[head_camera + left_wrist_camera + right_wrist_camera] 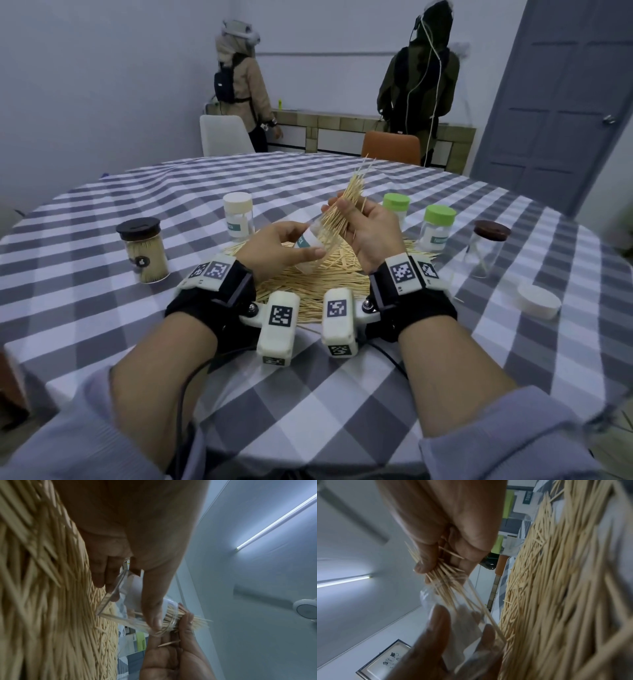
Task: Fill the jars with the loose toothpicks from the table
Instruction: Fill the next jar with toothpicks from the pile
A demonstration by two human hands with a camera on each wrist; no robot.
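My left hand (284, 246) grips a clear lidless jar (313, 245) with a teal label, tilted with its mouth up and to the right. My right hand (370, 229) pinches a thick bundle of toothpicks (349, 198); the bundle's lower ends reach into the jar's mouth and its tips fan out upward. Below both hands a wide pile of loose toothpicks (308, 284) lies on the checked tablecloth. The left wrist view shows the jar (130, 601) with the bundle (173, 616) at its rim. In the right wrist view the bundle (447, 588) slants into the jar (471, 628).
A dark-lidded jar (144, 250) full of toothpicks stands at the left and a white-lidded jar (238, 216) behind the pile. Two green-lidded jars (436, 228), a brown-lidded clear jar (488, 246) and a loose white lid (537, 301) are at the right. Two people stand by the far wall.
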